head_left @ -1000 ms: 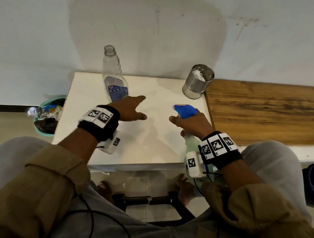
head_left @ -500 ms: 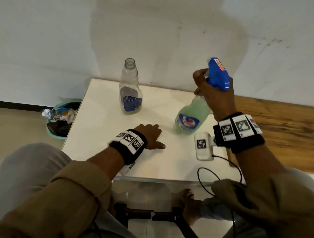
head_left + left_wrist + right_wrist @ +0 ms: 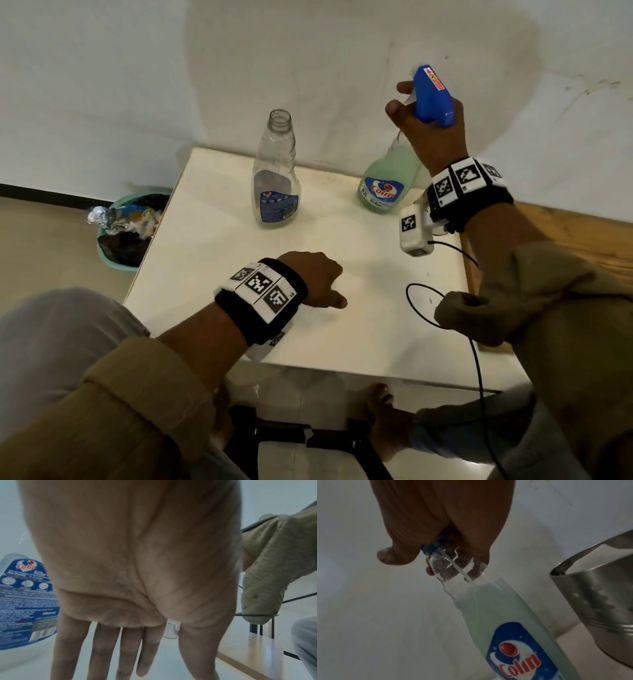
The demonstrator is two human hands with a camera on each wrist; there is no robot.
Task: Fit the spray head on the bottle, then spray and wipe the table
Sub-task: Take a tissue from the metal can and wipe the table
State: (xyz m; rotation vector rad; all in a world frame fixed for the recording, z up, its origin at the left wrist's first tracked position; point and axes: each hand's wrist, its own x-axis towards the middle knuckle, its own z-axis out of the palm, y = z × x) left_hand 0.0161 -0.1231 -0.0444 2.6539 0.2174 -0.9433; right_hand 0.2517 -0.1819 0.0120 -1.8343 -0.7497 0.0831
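Observation:
My right hand (image 3: 428,133) grips the neck of a tilted bottle of green liquid (image 3: 387,181), held in the air over the back right of the white table (image 3: 359,329). Its blue spray head (image 3: 432,97) sits on top, above my fingers. The right wrist view shows that hand (image 3: 445,520) wrapped round the neck of the green bottle (image 3: 496,608). An empty clear bottle (image 3: 276,171) with no cap stands upright at the table's back. My left hand (image 3: 313,279) rests on the table near the front, with its fingers (image 3: 106,649) straight and holding nothing.
A steel cup (image 3: 599,595) stands close to the right of the green bottle; the head view hides it. A wooden bench top (image 3: 582,233) adjoins the table on the right. A green basin of rubbish (image 3: 126,226) sits on the floor at left. A black cable (image 3: 421,301) loops over the table.
My right hand has raised the green spray bottle from the table's front edge up over the back right. My left hand has drawn back from the empty bottle toward the front.

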